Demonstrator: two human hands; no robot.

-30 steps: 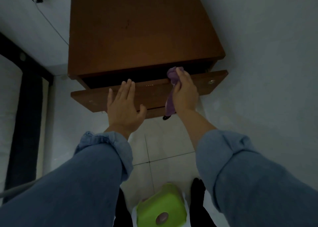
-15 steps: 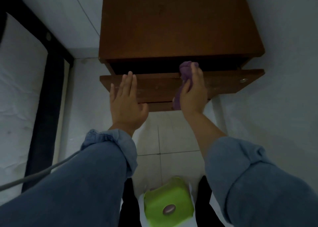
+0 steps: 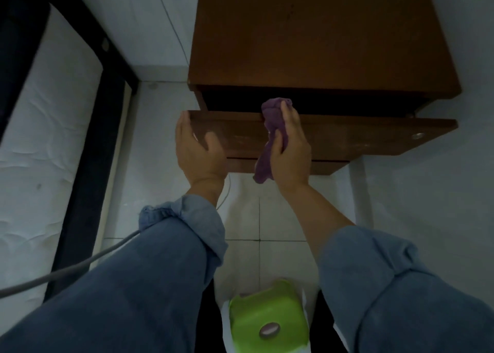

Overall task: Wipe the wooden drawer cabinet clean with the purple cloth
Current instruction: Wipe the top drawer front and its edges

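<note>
The wooden drawer cabinet (image 3: 320, 37) stands against the wall, seen from above, with its top drawer (image 3: 361, 138) pulled out. My right hand (image 3: 291, 149) grips the purple cloth (image 3: 271, 128) and presses it over the drawer's top edge near the middle, the cloth's tail hanging down the front. My left hand (image 3: 196, 149) holds the drawer's left end, fingers wrapped around the corner and thumb on the front panel. The drawer's inside is dark and hidden.
A mattress in a black frame (image 3: 88, 128) lies to the left. A grey cable (image 3: 66, 269) runs across the floor by my left sleeve. A green-lidded container (image 3: 267, 323) sits on the white tiles below me. A white wall borders the cabinet's right side.
My left hand slid left from the drawer front to grip its left corner. The right hand stays on the cloth at the top edge. The view shifted, so the cabinet appears further right.
</note>
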